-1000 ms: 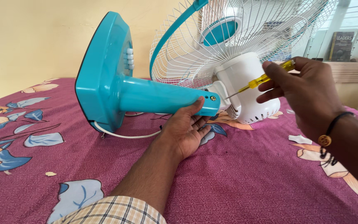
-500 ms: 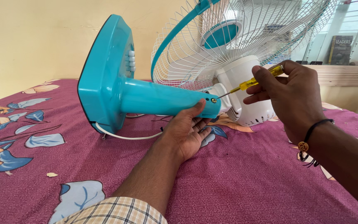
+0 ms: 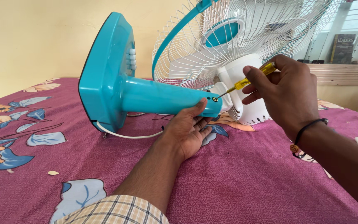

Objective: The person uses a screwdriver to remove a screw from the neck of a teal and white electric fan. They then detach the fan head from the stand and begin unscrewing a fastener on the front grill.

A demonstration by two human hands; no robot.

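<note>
left hand (image 3: 187, 130) open, cradling fan stem (image 3: 166, 98) | right hand (image 3: 289, 95) gripping screwdriver (image 3: 245, 83), tip on screw (image 3: 215, 99)

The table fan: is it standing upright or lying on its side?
On its side: the fan has its base edge and motor housing resting on the bedspread, stem horizontal.

Dark upright book cover (image 3: 342, 47), top right, on window ledge (image 3: 344, 70)

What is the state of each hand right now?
Left hand: open, palm up, supporting the turquoise fan stem.
Right hand: closed on the yellow screwdriver, tip at the stem's screw.
</note>
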